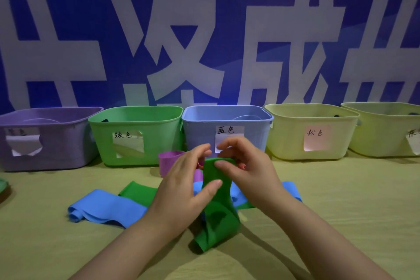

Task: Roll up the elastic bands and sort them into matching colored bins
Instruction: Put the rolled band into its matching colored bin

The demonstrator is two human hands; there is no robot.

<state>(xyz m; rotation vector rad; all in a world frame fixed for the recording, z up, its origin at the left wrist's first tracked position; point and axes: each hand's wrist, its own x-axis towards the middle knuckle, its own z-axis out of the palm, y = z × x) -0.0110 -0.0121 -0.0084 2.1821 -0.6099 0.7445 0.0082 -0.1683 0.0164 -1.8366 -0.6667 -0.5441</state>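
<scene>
Hands meet above the table [341, 200], in front of the blue bin [200, 134]. Our left hand [181, 191] grips the green band [218, 223], thumb across its front. Our right hand [247, 173] pinches its top edge. The band hangs between them, its lower loop down near the table. Beneath lie a blue band [106, 208], a second green band [138, 193] and a curled purple band [169, 161]. Behind we see a purple bin [45, 161], green bin [159, 141], yellow bin [288, 138] and end bin [381, 134].
</scene>
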